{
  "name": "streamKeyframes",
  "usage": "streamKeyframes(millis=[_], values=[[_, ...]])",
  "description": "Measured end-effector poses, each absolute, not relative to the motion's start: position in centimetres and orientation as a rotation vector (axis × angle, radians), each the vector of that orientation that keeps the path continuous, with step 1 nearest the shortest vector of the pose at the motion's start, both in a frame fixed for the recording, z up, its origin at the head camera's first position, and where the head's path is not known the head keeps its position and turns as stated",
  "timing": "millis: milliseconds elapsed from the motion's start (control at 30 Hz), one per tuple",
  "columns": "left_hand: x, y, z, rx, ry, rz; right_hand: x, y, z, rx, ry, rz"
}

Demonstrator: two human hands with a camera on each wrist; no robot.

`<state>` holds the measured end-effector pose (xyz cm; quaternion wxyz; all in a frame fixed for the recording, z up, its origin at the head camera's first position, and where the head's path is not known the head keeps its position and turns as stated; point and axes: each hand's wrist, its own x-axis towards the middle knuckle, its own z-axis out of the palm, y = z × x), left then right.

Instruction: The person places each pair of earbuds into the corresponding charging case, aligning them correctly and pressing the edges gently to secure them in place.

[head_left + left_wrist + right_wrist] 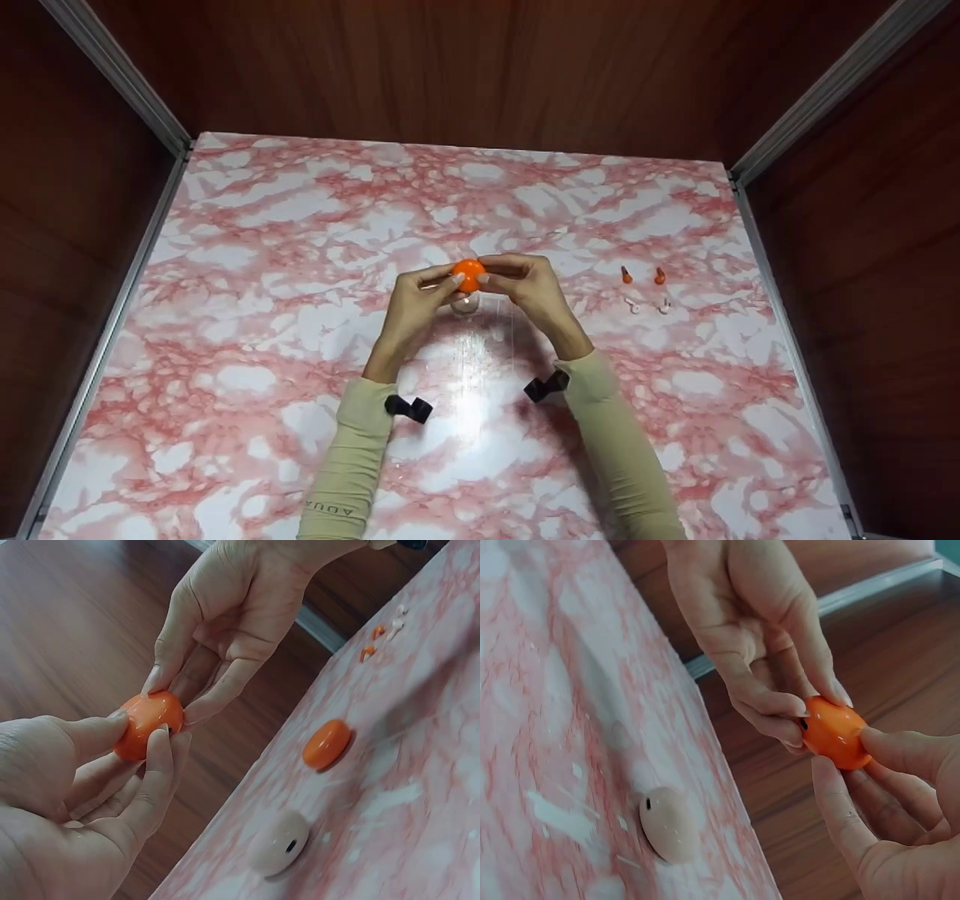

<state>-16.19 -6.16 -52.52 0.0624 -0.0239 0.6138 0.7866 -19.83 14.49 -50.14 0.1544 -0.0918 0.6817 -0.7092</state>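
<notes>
Orange and glossy, a small rounded case (150, 726) is pinched at both sides between the fingers (154, 784) of two hands, held up clear of the bench (225, 420); the left hand (409, 304) has its thumb and fingertips bent in close about one end, parted only by the case's own thickness; the right hand (536, 292) grips the opposite end in the same way, thumb on one face and fingertips on the other; a dark mark shows on the case's edge, right beside the fingertips; below the hands, resting on the bench, lies a pale rounded case (279, 844) with a dark slot in its side; near it, apart, lies a second orange case (328, 744), seen in the left wrist view; farther off, to the person's right, sit two orange earbud-shaped pieces (660, 277) and, just nearer the person, two white earbud-shaped pieces (664, 307), all four well apart from the hands; light green sleeves (622, 442) cover the forearms, a black bracket (409, 409) at each cuff; beyond the bench's red-and-white marbled top stand reddish-brown wood-grained panels (450, 75), with metal rails (124, 75) at the corners.
</notes>
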Motion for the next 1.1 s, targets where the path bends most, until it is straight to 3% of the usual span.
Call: streamKeyframes(millis=[1100], values=[[-16.5, -11.9, -55.2, -0.403, 2.629, 1.944, -21.1, 5.8, -54.5, -0.206, 2.23, -1.872]])
